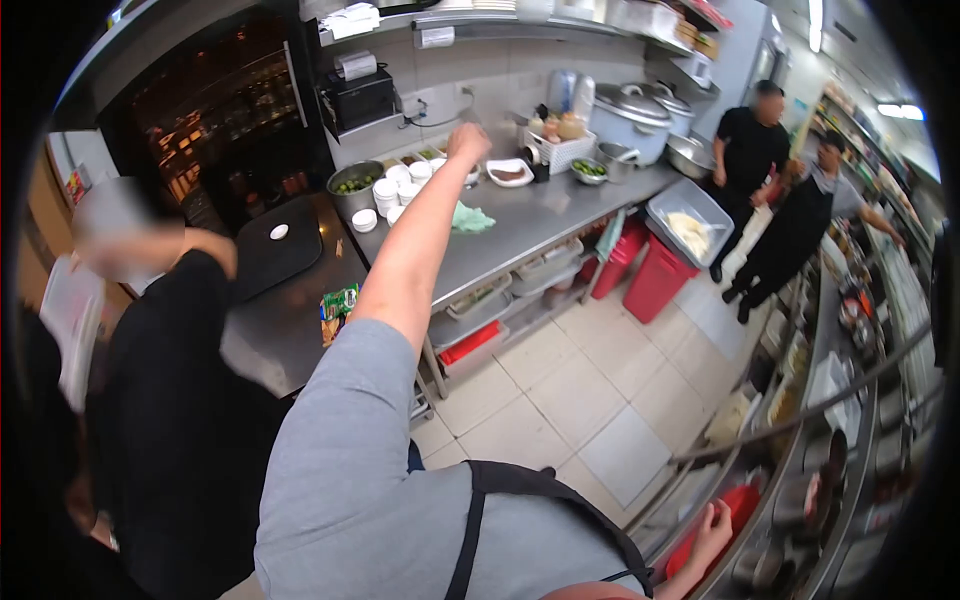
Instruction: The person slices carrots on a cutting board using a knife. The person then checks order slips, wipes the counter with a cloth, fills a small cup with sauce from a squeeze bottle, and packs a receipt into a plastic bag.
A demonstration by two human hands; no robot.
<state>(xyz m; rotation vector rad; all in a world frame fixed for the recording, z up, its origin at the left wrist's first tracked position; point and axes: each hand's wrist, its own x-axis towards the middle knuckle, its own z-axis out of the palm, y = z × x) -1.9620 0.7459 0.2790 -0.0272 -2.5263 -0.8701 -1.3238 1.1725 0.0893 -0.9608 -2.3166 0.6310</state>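
Observation:
My left arm stretches forward over the steel counter, and my left hand (468, 145) is closed above it near the wall. What its fingers hold, if anything, is hidden. Close below it are a white dish (511, 173) with brown food, several stacked small white cups (386, 192) and a crumpled pale green cloth (471, 219). Down at the lower right, my right hand (708, 535) hangs beside a red container (741, 505), fingers bent and a little apart. I see nothing in it; whether it touches the container I cannot tell.
A metal pot (355, 200) with green pieces stands left of the cups. Colourful packets (338, 312) lie near a black tray (280, 250). A person in black (180, 420) stands close on my left; two people are further right, past a red bin (657, 285).

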